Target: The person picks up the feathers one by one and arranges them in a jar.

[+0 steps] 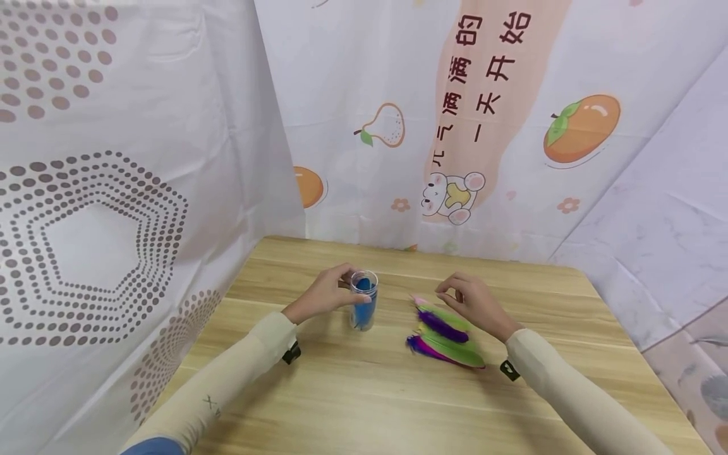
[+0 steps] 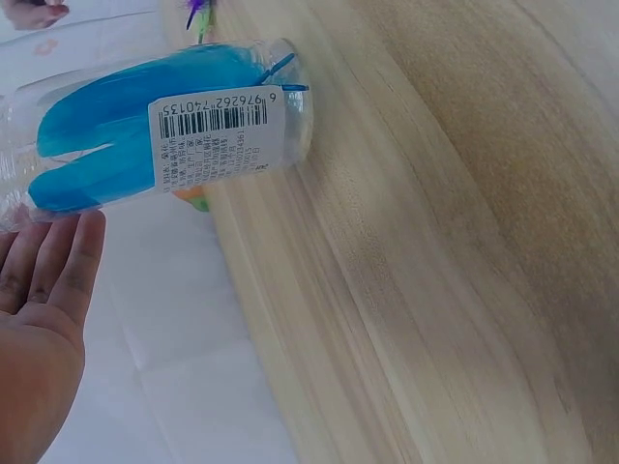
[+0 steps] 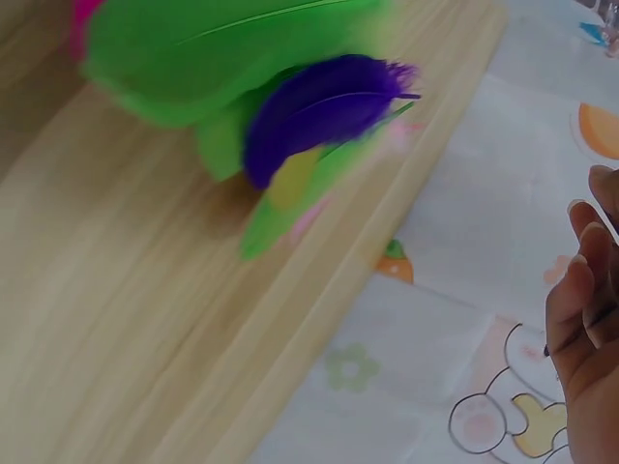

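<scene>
My left hand [image 1: 327, 294] holds a clear jar [image 1: 364, 323] near its open rim, with the thumb across the near side. Blue feathers [image 2: 116, 87] stand inside the jar, and a white barcode label [image 2: 218, 140] covers part of its side. To the right, a loose pile of feathers lies on the table: a purple feather [image 1: 442, 327], green feathers [image 1: 455, 350], and bits of pink, yellow, blue and magenta. Just above the pile's right side hovers my right hand [image 1: 478, 304], its fingers loosely bent around nothing. The right wrist view shows those fingers [image 3: 573, 300] away from the feathers.
The light wooden table [image 1: 341, 392] ends at a printed white cloth [image 1: 352, 208] behind it. Another patterned cloth [image 1: 227, 189] hangs along the left, and a marble-patterned one [image 1: 654, 265] on the right. Dark wrist straps [image 1: 291, 352] show at both cuffs.
</scene>
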Demonstrator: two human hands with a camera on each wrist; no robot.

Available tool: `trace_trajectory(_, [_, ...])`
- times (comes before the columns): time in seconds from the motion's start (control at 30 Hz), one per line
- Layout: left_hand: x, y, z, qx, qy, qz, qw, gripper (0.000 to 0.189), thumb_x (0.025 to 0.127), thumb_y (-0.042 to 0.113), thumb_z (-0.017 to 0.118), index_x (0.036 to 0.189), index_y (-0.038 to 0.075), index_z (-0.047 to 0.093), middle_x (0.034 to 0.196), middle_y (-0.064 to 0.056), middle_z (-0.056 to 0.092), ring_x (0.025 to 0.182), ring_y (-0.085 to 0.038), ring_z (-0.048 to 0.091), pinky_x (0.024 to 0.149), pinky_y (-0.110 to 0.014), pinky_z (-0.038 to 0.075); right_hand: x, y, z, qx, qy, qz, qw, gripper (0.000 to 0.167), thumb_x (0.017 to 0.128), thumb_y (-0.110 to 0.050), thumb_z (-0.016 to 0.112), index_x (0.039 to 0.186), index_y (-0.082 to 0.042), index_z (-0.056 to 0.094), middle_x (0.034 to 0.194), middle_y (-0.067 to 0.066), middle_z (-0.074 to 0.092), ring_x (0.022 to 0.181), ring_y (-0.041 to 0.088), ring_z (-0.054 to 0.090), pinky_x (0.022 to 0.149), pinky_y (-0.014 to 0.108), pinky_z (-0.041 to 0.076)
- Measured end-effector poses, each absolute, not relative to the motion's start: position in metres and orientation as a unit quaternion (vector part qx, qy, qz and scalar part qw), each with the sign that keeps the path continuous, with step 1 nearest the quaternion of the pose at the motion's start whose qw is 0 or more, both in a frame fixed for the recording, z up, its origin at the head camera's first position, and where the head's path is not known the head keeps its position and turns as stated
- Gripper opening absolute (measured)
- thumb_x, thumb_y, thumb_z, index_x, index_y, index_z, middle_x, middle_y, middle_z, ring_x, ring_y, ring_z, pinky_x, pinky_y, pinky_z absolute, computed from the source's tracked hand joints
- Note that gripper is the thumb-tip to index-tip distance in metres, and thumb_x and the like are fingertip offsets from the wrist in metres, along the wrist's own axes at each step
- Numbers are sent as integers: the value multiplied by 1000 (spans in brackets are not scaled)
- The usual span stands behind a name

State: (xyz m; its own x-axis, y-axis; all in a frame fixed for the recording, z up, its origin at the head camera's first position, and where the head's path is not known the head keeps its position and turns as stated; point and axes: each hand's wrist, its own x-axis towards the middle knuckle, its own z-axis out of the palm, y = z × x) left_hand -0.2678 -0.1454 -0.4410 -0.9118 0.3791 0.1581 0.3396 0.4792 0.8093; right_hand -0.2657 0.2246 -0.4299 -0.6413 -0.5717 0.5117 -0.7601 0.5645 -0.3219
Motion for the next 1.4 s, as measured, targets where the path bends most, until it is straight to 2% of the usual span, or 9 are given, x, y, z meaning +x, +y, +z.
trace_trajectory(0.4, [-265,-147,-443,198,861,468,21,58,79,55,86,124,24,66,114,6,66,106,-18,63,92,-43,55,-258,244,-444,346,-889,257,156,13,92,-10,79,99,-19,76,96,-9,67,64,1,47,54,22,44])
trace_trajectory(0.77, [-269,-146,-443,201,860,467,26,62,77,58,86,125,24,66,113,5,66,106,-18,63,91,-42,56,-249,262,-459,331,-896,253,152,9,89,-10,82,96,-13,77,92,-9,66,61,0,45,52,21,43])
trace_trajectory(1.1, [-265,-146,-442,202,859,471,25,58,78,53,88,123,22,67,112,5,67,105,-17,64,91,-41,55,-237,272,-483,283,-922,243,101,8,93,-13,79,101,-14,78,93,-11,68,60,0,45,51,22,42])
trace_trajectory(1.4, [-267,-145,-442,204,859,469,19,62,77,59,86,124,24,66,113,7,67,106,-16,63,91,-41,55,-231,274,-492,243,-936,244,66,14,93,-14,79,106,-13,75,89,-9,67,62,2,48,54,24,44])
